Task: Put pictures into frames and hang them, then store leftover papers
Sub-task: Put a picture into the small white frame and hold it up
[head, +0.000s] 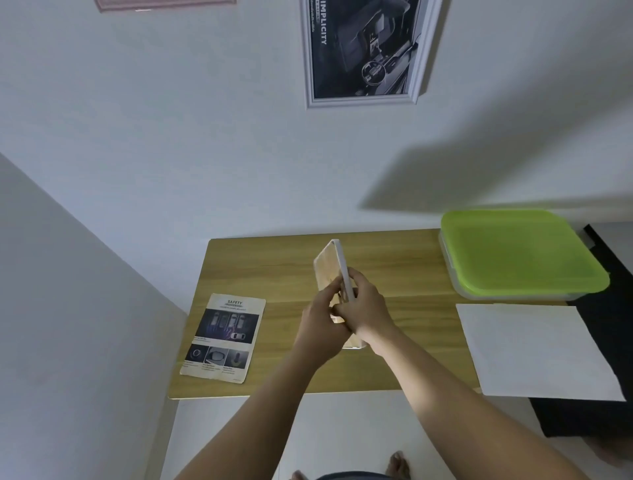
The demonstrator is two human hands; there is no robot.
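Watching through the head camera, I saw both hands holding a white picture frame (330, 270) over the wooden bench (274, 267). It was tilted nearly on edge, with its pale wooden backing turned to the left and its white rim toward me. The left hand (320, 318) gripped the backing side with curled fingers. The right hand (364, 305) clasped the rim from the other side, and the two hands overlapped at the frame's lower half. I could not tell whether the frame's bottom end touched the bench, or whether a picture sat inside it.

Left of the hands, well apart from them, a printed SAFETY sheet (222, 337) lay flat on the bench. Right of the hands a blank white sheet (534, 349) lay partly past the bench's near right corner. Beyond that sheet stood a clear box with a green lid (520, 253). High above the hands a white-framed car-interior print (366, 51) hung on the wall. The lower edge of a pinkish frame (164, 4) showed farther left.
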